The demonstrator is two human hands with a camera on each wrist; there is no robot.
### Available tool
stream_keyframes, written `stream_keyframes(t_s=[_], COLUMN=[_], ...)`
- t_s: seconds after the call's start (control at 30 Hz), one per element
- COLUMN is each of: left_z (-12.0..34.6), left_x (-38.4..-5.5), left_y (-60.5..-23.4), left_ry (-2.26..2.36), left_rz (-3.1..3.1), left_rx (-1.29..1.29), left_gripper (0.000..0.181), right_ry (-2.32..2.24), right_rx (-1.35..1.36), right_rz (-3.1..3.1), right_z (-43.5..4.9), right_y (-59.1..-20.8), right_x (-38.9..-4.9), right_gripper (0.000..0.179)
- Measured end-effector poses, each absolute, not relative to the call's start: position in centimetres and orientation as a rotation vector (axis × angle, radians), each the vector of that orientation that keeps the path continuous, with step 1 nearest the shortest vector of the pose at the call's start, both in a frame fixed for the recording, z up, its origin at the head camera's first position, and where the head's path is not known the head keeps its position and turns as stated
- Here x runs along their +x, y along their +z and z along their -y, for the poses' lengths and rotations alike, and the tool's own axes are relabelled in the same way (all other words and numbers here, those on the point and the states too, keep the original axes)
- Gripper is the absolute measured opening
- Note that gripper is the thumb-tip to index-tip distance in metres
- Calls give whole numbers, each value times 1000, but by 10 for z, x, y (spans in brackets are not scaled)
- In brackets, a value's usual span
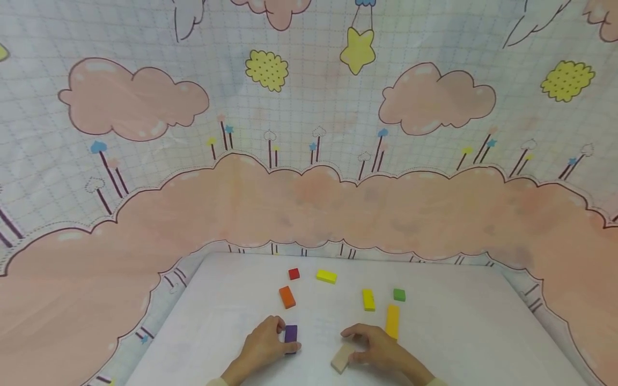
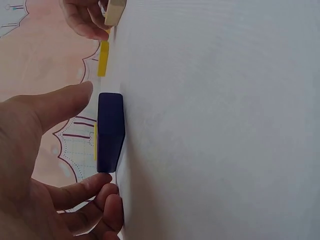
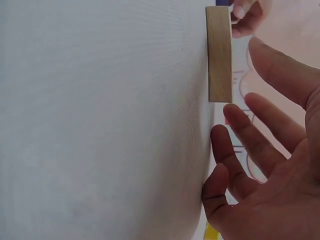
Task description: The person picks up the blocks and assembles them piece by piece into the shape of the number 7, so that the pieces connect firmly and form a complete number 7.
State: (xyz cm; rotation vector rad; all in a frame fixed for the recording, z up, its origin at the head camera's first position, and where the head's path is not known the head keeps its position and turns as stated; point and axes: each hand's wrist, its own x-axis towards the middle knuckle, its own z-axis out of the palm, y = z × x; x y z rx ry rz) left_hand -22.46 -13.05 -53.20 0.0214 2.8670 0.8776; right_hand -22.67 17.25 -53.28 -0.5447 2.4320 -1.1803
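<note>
A purple block [image 1: 291,338] lies on the white table between the thumb and fingers of my left hand [image 1: 265,343]. In the left wrist view, the dark purple block [image 2: 110,132] has the thumb beside its upper end and a fingertip right at its lower end; the hand is not closed round it. A plain wooden block [image 1: 341,358] lies slantwise beside my right hand [image 1: 379,348]. From the right wrist, spread fingers [image 3: 250,135] and a raised thumb show around the end of the wooden block [image 3: 219,55], with a gap between thumb and wood.
Beyond the left hand lie an orange block [image 1: 287,297] and a small red block [image 1: 294,274]. A yellow block [image 1: 326,276] lies farther back. Toward the right are another yellow block [image 1: 368,299], a green block [image 1: 399,295] and a long amber block [image 1: 392,320], partly hidden by the right hand.
</note>
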Motion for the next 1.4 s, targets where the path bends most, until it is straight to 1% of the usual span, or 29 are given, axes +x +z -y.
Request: stream_keyframes(t_s=[0.17, 0.53, 0.8, 1.07, 1.3, 1.4], left_z=[131, 138, 142, 143, 143, 143], left_x=[-223, -219, -218, -220, -221, -221], left_y=[-533, -535, -535, -536, -535, -535], left_ry=[857, 926, 968, 969, 975, 976], left_rz=[-2890, -2904, -2905, -2899, -2902, -2905], left_rx=[78, 229, 345, 365, 381, 383], left_gripper=[54, 40, 39, 35, 33, 33], right_ry=[-1136, -1044, -1041, -1019, -1041, -1052], right_rx=[-509, -619, -686, -729, -769, -745], right_rz=[-2418, -2451, -2459, -2479, -2485, -2493], right_z=[-170, -171, -171, -172, -172, -172], right_y=[-532, -533, -533, -534, -535, -535], right_x=[-226, -228, -229, -232, -233, -233], right_gripper=[43, 42, 37, 30, 27, 27])
